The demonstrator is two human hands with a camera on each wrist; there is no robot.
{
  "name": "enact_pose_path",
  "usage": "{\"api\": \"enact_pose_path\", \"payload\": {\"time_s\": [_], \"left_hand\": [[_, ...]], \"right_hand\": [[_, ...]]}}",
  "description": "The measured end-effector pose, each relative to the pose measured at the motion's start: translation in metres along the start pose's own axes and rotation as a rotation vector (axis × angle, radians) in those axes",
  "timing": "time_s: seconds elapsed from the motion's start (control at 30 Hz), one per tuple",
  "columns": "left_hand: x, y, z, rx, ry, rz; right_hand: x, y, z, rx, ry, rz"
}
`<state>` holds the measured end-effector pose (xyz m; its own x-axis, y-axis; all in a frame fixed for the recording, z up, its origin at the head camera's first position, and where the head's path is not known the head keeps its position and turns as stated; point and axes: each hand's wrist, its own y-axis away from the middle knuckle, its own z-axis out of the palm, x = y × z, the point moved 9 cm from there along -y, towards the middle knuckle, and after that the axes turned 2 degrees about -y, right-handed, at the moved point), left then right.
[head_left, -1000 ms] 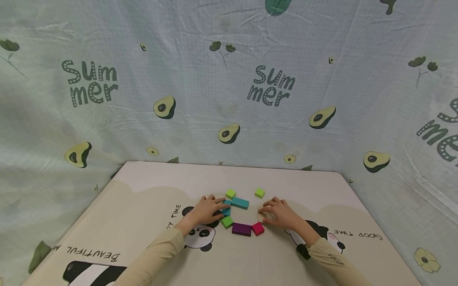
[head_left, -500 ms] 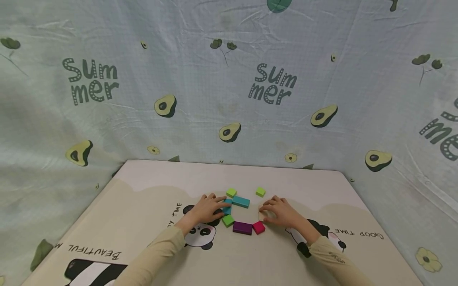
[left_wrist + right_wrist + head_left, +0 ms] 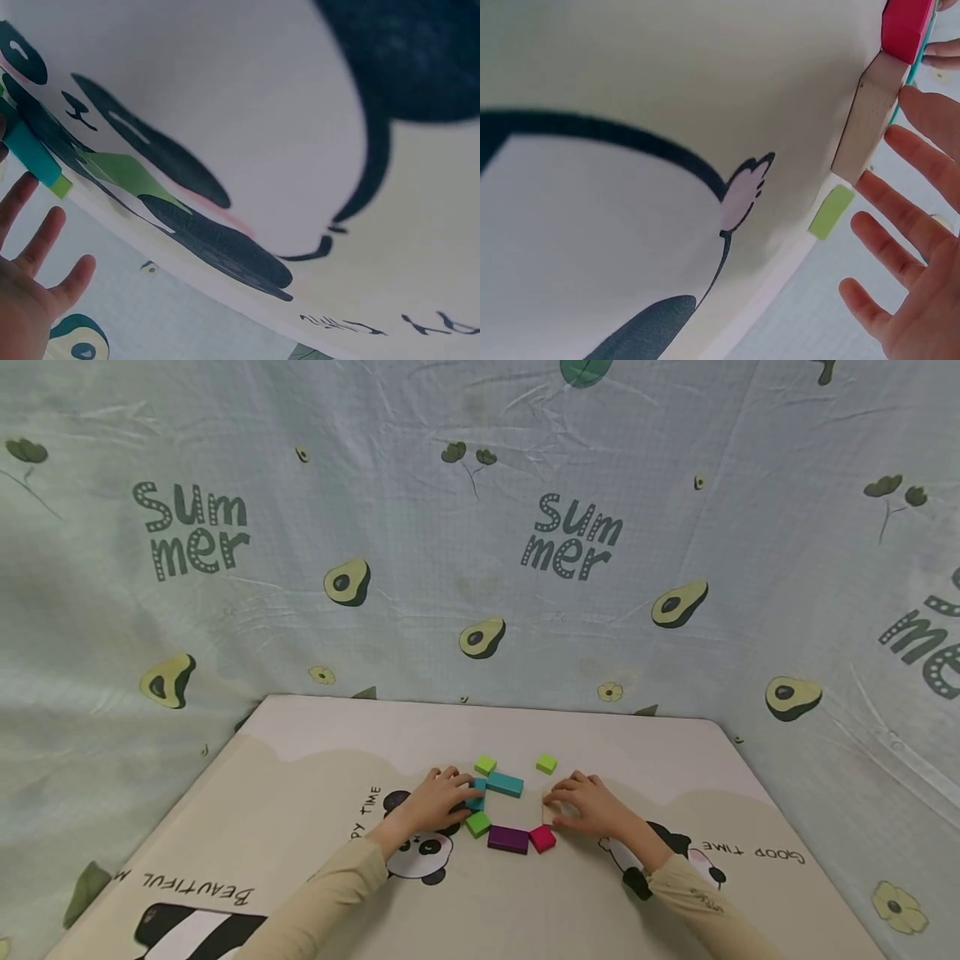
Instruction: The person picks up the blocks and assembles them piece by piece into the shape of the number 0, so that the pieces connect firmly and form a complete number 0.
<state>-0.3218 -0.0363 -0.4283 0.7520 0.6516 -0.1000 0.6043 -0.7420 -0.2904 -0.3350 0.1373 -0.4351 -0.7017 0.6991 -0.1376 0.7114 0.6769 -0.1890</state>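
Note:
In the head view my left hand (image 3: 437, 799) lies at the left of a loose ring of blocks, its fingers touching an upright-lying teal block (image 3: 476, 795) that they partly cover. The left wrist view shows those fingers spread beside the teal block (image 3: 31, 156). At the ring's right side, my right hand (image 3: 588, 806) touches a plain wooden block (image 3: 546, 812) with thumb and fingertips. Seen from the right wrist, its fingers are fairly straight along the wooden block (image 3: 870, 112). A red block (image 3: 542, 838) touches that block's near end.
A purple block (image 3: 508, 839) forms the near side, with a green block (image 3: 477, 824) at its left. Another teal block (image 3: 506, 784) lies at the far side. Two lime blocks (image 3: 546, 763) sit beyond. A patterned cloth (image 3: 420, 552) hangs behind the table (image 3: 600, 735).
My left hand's fingers have shifted slightly and its far fingertip has drawn back a little from the teal block. The right hand and the blocks look unchanged; the head view tilted slightly.

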Motion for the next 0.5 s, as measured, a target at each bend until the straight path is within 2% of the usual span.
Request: {"api": "enact_pose_path", "payload": {"time_s": [0.37, 0.5], "left_hand": [[0.0, -0.001, -0.001, -0.026, -0.036, 0.004], [0.0, -0.002, 0.0, -0.034, -0.047, 0.009]], "right_hand": [[0.008, -0.006, 0.0, -0.029, -0.007, 0.044], [0.011, -0.008, -0.002, -0.006, 0.0, 0.044]]}}
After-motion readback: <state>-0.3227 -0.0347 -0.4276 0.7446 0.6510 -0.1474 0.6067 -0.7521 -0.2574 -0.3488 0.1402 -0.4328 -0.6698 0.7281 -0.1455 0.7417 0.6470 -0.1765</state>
